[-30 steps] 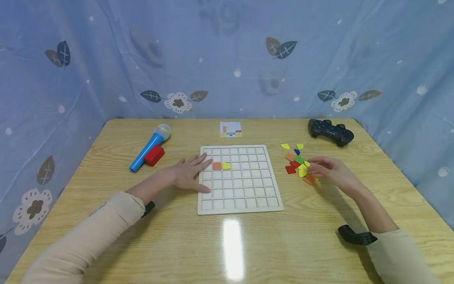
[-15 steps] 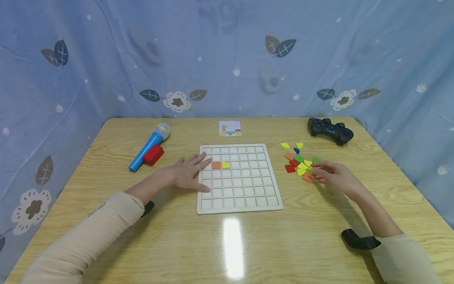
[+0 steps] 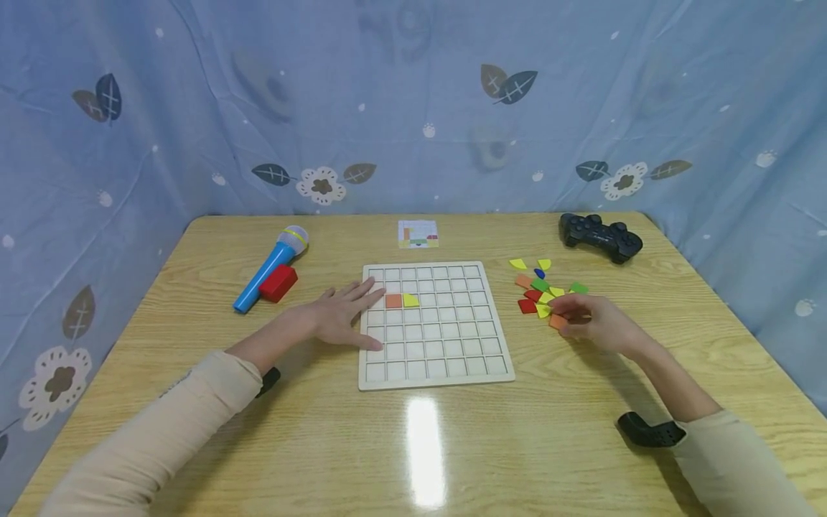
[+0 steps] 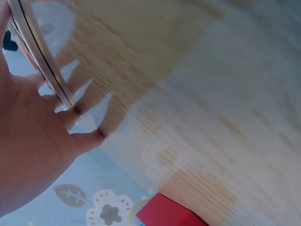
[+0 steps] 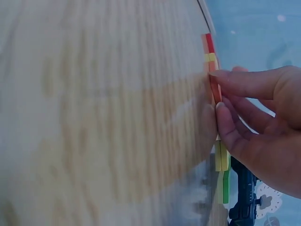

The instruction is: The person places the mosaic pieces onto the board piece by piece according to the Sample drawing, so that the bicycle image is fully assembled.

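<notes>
My left hand (image 3: 334,317) lies spread over the left edge of a white grid board (image 3: 439,370), fingers straight. An orange square tile (image 3: 393,301) and a yellow quarter-round tile (image 3: 410,300) sit side by side in the board's cells. My right hand (image 3: 601,323) bends over a loose pile of small coloured tiles right of the board. Its thumb and forefinger stand apart, fingertips right at an orange tile (image 5: 215,87) and partly hiding yellow tiles (image 3: 543,311). Red tiles (image 3: 527,306), green tiles (image 3: 578,288) and a blue tile (image 3: 539,273) lie around them.
A blue toy microphone (image 3: 265,276) and a red block (image 3: 278,283) lie left of the board. Behind the board is a small printed pattern card (image 3: 418,234). A black game controller (image 3: 601,238) rests at the back right, before a blue curtain (image 3: 426,108).
My right hand drew back right, uncovering a green tile, then came left again over the pile. Some tiles there shifted slightly. My left hand stayed on the board.
</notes>
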### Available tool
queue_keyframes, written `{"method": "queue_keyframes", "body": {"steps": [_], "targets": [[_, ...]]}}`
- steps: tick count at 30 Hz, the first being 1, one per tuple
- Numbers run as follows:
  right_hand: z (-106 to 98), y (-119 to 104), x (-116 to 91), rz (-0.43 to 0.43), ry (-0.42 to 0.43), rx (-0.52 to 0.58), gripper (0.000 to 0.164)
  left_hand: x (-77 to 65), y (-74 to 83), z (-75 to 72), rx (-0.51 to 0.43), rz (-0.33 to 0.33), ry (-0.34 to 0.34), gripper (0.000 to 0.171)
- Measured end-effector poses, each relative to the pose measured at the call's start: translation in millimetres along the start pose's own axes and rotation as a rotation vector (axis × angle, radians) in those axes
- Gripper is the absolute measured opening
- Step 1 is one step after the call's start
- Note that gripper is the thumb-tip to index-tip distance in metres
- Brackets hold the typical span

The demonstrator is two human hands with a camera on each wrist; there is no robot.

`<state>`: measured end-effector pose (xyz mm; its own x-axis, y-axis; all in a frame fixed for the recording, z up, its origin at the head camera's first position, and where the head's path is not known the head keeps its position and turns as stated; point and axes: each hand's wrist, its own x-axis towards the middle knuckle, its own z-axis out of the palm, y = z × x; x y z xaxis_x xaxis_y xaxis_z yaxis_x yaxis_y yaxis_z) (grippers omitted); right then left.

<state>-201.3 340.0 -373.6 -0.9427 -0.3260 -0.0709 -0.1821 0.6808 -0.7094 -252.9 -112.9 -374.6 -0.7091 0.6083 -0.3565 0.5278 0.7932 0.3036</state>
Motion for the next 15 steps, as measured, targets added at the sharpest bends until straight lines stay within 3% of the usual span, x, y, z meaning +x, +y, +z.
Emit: {"method": "queue_keyframes", "body": {"steps": [15], "targets": [[-4.1, 7.0, 2.8, -0.035, 0.003, -0.061, 0.033, -0.5, 0.3, -0.6, -0.006, -0.008, -0.006, 0.104]]}}
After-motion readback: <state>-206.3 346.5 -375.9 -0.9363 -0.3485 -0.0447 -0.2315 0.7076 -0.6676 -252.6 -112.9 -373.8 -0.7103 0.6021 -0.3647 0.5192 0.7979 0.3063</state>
